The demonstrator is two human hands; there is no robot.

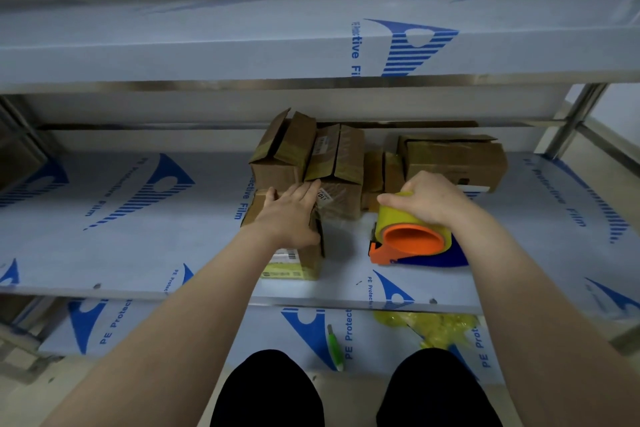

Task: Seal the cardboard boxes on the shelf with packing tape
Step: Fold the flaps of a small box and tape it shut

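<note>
Seen from above by a person facing a metal shelf point(138, 218) covered in white film with blue print. The left hand point(292, 215) lies flat, fingers straight, on top of a small cardboard box point(301, 262) near the shelf's front edge, probably pressing its flaps down and steadying it for taping. The right hand point(427, 199) curls over the yellow roll of an orange tape dispenser point(412, 239), which rests on the shelf just right of that box, apart from it, within easy reach of the seam. Behind, touching the small box, stands a cluster of boxes point(332, 163); the rear left one has flaps standing open. Another box point(453, 159) sits further right. An upper shelf point(207, 55) overhangs closely, so lifting room looks limited; the shelf's left half offers open room for sliding. On the lower shelf point(214, 333) lie a green cutter point(335, 347) and crumpled yellow film point(436, 326).
</note>
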